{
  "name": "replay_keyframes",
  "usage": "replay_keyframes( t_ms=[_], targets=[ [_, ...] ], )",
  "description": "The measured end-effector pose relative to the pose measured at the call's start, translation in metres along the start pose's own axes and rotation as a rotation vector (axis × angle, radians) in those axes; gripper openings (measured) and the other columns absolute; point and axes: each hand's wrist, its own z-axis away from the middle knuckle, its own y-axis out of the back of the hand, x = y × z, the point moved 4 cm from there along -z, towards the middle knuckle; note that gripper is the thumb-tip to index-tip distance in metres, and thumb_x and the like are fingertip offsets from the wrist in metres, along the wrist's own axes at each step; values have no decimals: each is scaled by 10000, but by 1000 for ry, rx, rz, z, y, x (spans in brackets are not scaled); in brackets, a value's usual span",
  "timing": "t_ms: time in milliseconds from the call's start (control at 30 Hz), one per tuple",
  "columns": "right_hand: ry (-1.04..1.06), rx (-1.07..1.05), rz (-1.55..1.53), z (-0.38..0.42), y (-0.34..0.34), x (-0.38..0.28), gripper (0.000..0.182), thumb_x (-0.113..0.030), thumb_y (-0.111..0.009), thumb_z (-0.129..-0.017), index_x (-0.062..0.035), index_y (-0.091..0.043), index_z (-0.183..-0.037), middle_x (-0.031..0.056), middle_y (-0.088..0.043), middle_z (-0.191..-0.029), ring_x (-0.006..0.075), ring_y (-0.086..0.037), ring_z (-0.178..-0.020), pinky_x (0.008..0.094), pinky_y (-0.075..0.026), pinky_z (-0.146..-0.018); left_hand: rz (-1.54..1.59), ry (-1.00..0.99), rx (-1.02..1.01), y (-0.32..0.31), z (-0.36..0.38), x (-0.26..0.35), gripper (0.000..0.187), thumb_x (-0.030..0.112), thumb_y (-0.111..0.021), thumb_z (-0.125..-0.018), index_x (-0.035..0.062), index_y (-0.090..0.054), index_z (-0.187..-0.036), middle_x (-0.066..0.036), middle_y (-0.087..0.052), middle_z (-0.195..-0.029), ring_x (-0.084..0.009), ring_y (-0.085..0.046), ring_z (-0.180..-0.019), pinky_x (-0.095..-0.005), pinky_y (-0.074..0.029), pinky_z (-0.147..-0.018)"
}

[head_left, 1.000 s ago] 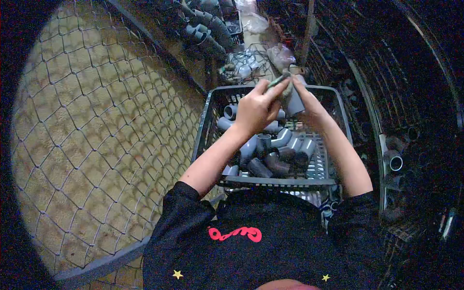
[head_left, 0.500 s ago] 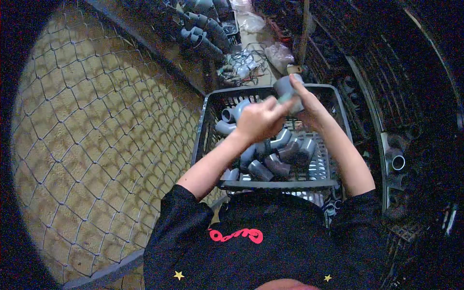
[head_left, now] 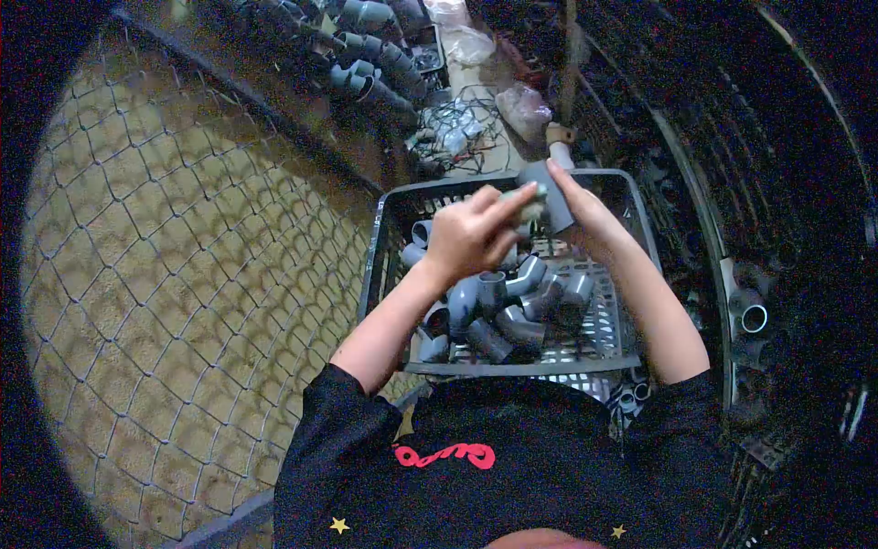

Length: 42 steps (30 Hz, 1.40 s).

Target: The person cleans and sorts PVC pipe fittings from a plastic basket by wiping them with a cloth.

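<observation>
Over the far end of a black plastic crate (head_left: 521,369), my right hand (head_left: 590,215) grips a grey pipe fitting (head_left: 555,206), thumb stretched along its side. My left hand (head_left: 471,229) is closed, its index finger pointing toward the fitting. At that fingertip is a small pale-green, cloth-like wad (head_left: 534,203), blurred and right against the fitting's near side. Below both hands, several grey pipe elbows (head_left: 524,327) lie loose in the crate, some overlapping.
A chain-link fence (head_left: 155,302) runs along the left. Dark racks with a grey pipe fitting (head_left: 754,318) stand at the right. Stacked grey fittings (head_left: 375,82), tangled cords (head_left: 457,128) and a plastic bag (head_left: 524,110) lie beyond the crate.
My left hand has drawn slightly left and back from the fitting, uncovering more of it. The fitting is tilted differently in my right hand. The view has shifted a little.
</observation>
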Motion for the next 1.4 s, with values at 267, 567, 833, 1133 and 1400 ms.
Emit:
replay_keyframes(
  t_ms=[267, 567, 833, 1133, 1400],
  targets=[
    [-23, -98, -135, 34, -37, -26, 532, -558, -468, -962, -93, -607, -1181, 52, -676, -1035, 164, -651, -869, 328, -525, -772, 47, -34, 74, -27, 26, 5, 722, 80, -664, -743, 121, -293, -1361, -225, -612, -1126, -428, -641, -846, -475, -541, -685],
    [-24, -120, -45, 21, -23, -10, 592, -628, -497, -922, -104, -623, -1168, 19, -680, -982, 166, -648, -851, 366, -507, -775, -55, 64, -47, -22, 20, 6, 622, 47, -624, -709, 143, -508, -1313, -144, -621, -992, -344, -645, -727, -427, -543, -610],
    [-59, -121, -77, 20, -23, -5, 575, -611, -542, -908, -96, -621, -1151, 60, -645, -1049, 170, -620, -927, 332, -496, -803, -215, 138, -34, -13, 3, -5, 639, 115, -649, -753, 253, -519, -1363, -102, -595, -906, -315, -639, -688, -400, -545, -587],
    [-47, -196, -183, 24, -31, -12, 433, -492, -500, -971, -127, -607, -1178, 39, -680, -1015, 152, -659, -820, 280, -534, -701, -229, 44, 20, -12, 5, 1, 605, 134, -660, -726, 259, -567, -1311, -77, -533, -777, -266, -596, -578, -390, -503, -506],
    [-36, -144, -87, 5, -14, -3, 570, -602, -571, -890, -73, -657, -1084, 46, -670, -915, 149, -643, -752, 297, -529, -661, -332, -193, -52, -6, 0, 5, 547, 164, -644, -750, 302, -610, -1277, -46, -573, -793, -194, -605, -575, -335, -501, -491]
  ],
)
